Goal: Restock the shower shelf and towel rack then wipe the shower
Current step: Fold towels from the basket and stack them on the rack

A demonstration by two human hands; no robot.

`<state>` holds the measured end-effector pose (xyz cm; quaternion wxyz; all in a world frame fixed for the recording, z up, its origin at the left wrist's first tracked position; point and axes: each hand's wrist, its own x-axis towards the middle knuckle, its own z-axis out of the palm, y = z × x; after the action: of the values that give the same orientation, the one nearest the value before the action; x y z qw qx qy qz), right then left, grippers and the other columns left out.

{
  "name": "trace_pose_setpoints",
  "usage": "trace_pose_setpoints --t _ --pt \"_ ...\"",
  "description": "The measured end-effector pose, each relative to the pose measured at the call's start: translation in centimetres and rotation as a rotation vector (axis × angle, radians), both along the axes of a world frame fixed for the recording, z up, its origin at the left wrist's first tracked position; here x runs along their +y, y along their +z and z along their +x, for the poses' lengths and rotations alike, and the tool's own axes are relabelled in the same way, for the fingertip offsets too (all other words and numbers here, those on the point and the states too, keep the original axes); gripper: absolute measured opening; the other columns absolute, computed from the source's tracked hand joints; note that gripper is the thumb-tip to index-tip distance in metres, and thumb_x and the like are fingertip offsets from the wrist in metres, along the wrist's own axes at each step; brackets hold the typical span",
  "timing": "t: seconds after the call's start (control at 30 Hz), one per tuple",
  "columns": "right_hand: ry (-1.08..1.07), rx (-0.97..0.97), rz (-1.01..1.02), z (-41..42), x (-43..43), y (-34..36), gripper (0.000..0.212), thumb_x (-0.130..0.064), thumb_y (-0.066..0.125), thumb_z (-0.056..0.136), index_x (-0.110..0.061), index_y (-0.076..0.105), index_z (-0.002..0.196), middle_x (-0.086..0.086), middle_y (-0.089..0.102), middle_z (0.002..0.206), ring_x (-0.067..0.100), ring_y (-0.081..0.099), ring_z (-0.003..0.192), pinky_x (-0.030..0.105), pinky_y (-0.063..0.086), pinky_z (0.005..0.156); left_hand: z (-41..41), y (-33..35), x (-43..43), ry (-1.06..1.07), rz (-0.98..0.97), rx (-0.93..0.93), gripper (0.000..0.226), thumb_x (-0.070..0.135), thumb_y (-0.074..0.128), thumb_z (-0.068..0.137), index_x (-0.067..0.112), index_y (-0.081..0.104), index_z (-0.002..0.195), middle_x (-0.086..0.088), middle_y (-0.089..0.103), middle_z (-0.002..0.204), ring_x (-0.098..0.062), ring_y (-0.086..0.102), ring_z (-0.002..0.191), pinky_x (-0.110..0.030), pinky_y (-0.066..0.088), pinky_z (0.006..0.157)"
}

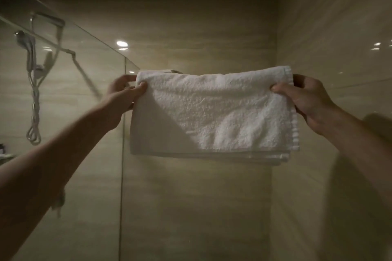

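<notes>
A folded white towel hangs spread out in front of the beige tiled wall at chest height. My left hand pinches its upper left corner, thumb on the front and fingers behind. My right hand pinches its upper right edge the same way. A small dark bit of a rack or hook shows just above the towel's top edge; the rest of it is hidden behind the towel.
A glass shower screen stands at the left, its edge close to my left hand. Behind it hang a hand shower and its coiled hose. A side wall closes the corner at the right.
</notes>
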<state>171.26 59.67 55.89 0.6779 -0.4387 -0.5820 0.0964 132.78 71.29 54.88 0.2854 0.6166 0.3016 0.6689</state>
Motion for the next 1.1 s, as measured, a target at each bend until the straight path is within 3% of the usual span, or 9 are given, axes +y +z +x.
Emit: trace_pose_setpoints --t 0.1,0.27,0.47,0.63,0.73,0.9,0.97,1.03,1.1 --pt "-0.024 -0.02 0.023 1.9 5.0 2.6 0.023 -0.026 0.08 0.079 -0.02 0.074 0.101 0.002 0.077 0.099 0.02 0.075 0.09 0.047 0.06 0.088 2.4 2.8 4.8 0.045 0.031 0.038 0.031 0.026 0.068 0.095 0.017 0.06 0.124 -0.014 0.064 0.124 -0.019 0.067 0.097 -0.026 0.056 0.071" --pt "0.006 -0.019 0.067 5.6 13.5 7.2 0.025 -0.024 0.079 0.08 -0.02 0.073 0.104 0.0 0.077 0.099 0.014 0.076 0.083 0.033 0.061 0.074 6.4 8.1 12.6 0.103 0.051 0.058 0.041 0.029 0.069 0.094 0.016 0.057 0.131 -0.01 0.063 0.119 -0.018 0.065 0.093 -0.029 0.053 0.065" --pt "0.048 0.036 0.083 9.9 22.5 12.4 0.032 -0.026 0.081 0.078 -0.018 0.072 0.108 0.0 0.077 0.098 0.017 0.076 0.085 0.033 0.06 0.073 10.6 14.2 20.9 0.189 0.131 0.082 0.042 0.03 0.068 0.094 0.013 0.059 0.132 -0.014 0.064 0.126 -0.02 0.065 0.1 -0.028 0.053 0.068" --pt "0.043 0.022 0.079 12.7 28.7 15.7 0.026 -0.025 0.081 0.078 -0.015 0.073 0.101 0.002 0.077 0.094 0.018 0.075 0.083 0.031 0.059 0.071 14.5 17.8 26.5 0.255 0.185 0.113 0.041 0.025 0.062 0.099 0.008 0.054 0.135 -0.01 0.057 0.115 -0.016 0.059 0.085 -0.029 0.051 0.071" --pt "0.028 0.012 0.054 13.8 32.0 17.2 0.029 -0.024 0.082 0.076 -0.013 0.071 0.101 0.005 0.075 0.096 0.021 0.073 0.085 0.031 0.059 0.07 15.8 19.3 29.5 0.312 0.164 0.159 0.044 0.026 0.062 0.099 0.012 0.049 0.138 -0.009 0.049 0.122 -0.023 0.056 0.1 -0.035 0.052 0.081" --pt "-0.014 0.038 -0.051 15.0 37.2 18.6 0.059 -0.032 0.088 0.065 -0.007 0.066 0.115 0.011 0.074 0.101 0.026 0.074 0.084 0.034 0.061 0.069 17.3 21.3 33.9 0.44 0.114 0.325 0.038 0.029 0.06 0.1 0.008 0.055 0.132 -0.017 0.058 0.117 -0.029 0.059 0.097 -0.036 0.05 0.081" --pt "-0.02 0.044 -0.116 15.1 38.4 19.0 0.046 -0.028 0.085 0.074 -0.005 0.067 0.108 0.014 0.073 0.099 0.025 0.072 0.079 0.026 0.058 0.06 18.0 21.9 35.0 0.504 0.105 0.431 0.036 0.025 0.056 0.102 0.0 0.059 0.127 -0.021 0.062 0.114 -0.033 0.062 0.1 -0.038 0.052 0.086" --pt "-0.027 -0.018 -0.212 15.0 39.1 19.2 0.025 -0.023 0.077 0.086 -0.003 0.067 0.097 0.014 0.069 0.087 0.022 0.067 0.07 0.02 0.05 0.045 18.3 22.3 36.2 0.622 0.077 0.606 0.041 0.026 0.055 0.102 -0.004 0.06 0.13 -0.024 0.062 0.128 -0.037 0.06 0.117 -0.038 0.049 0.098" --pt "-0.081 -0.117 -0.33 15.0 39.7 19.2 0.023 -0.028 0.072 0.091 -0.005 0.066 0.094 0.011 0.065 0.083 0.019 0.062 0.067 0.021 0.047 0.045 18.2 22.3 36.9 0.719 0.048 0.81 0.044 0.031 0.058 0.1 0.001 0.061 0.132 -0.019 0.06 0.135 -0.034 0.057 0.123 -0.036 0.046 0.101"
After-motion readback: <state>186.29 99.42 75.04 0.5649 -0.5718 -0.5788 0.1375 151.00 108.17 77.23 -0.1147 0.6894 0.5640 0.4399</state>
